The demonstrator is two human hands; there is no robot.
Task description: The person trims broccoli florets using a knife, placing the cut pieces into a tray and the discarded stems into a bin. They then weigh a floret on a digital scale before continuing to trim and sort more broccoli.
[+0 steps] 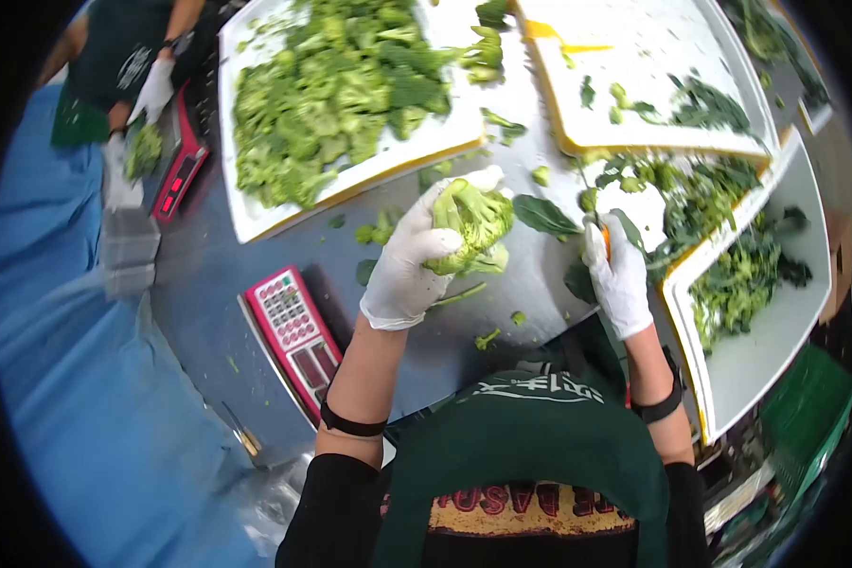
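Note:
My left hand [410, 256], in a white glove, is closed round a cut broccoli head [475, 220] above the metal table. My right hand [619, 280], gloved too, grips a slim tool with an orange handle [607, 243]; its working end cannot be made out among the leaves. Between the hands lies a dark broccoli leaf [545, 215]. Below the broccoli head is a thin stem [460, 294], with small floret scraps [487, 339] nearer to me. More loose florets [377, 230] lie behind my left hand.
A white tray [350, 194] heaped with broccoli florets stands at the back left. On the right are a tray with leaf scraps [653, 85] and a bin of trimmings [776, 312]. A red scale [298, 331] sits left; a co-worker's gloved hand [153, 92] is near another scale [182, 161].

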